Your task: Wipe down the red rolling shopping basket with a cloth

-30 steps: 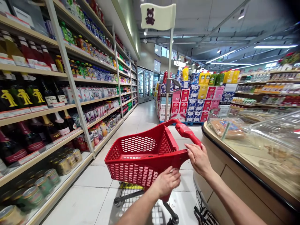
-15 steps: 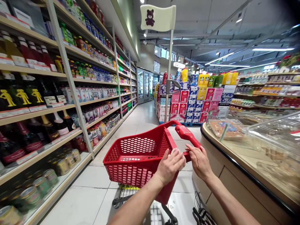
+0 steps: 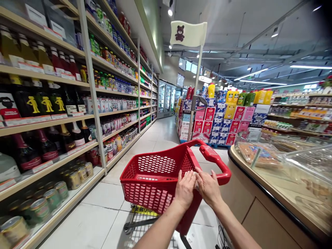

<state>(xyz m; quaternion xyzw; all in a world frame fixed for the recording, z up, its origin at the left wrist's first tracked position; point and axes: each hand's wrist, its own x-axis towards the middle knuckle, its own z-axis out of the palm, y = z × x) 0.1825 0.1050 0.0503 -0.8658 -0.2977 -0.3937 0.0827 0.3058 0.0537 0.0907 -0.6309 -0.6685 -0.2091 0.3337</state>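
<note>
My left hand (image 3: 185,191) is over the rear end of a red plastic shopping cart basket (image 3: 149,178). Its fingers are bent and pressed together, meeting those of my right hand (image 3: 208,188). A small pale, see-through bit shows between the two hands, too little of it to name. My right hand is closed toward the left one, with one finger raised. The cart's red handle (image 3: 223,175) curves just right of my right hand, and neither hand is wrapped around it. No goods show inside the basket.
Shelves (image 3: 114,116) of bottles and cans line the left side. A glass-topped counter (image 3: 259,180) with packed food stands close on the right. Stacked drink cartons (image 3: 220,121) are ahead. A bear flag (image 3: 188,33) rises on a pole at the cart. Tiled floor (image 3: 98,207) runs between.
My right hand has left the cart handle and moved left to meet my left hand. The view has shifted slightly, so the cart and shelves appear lower and further right.
</note>
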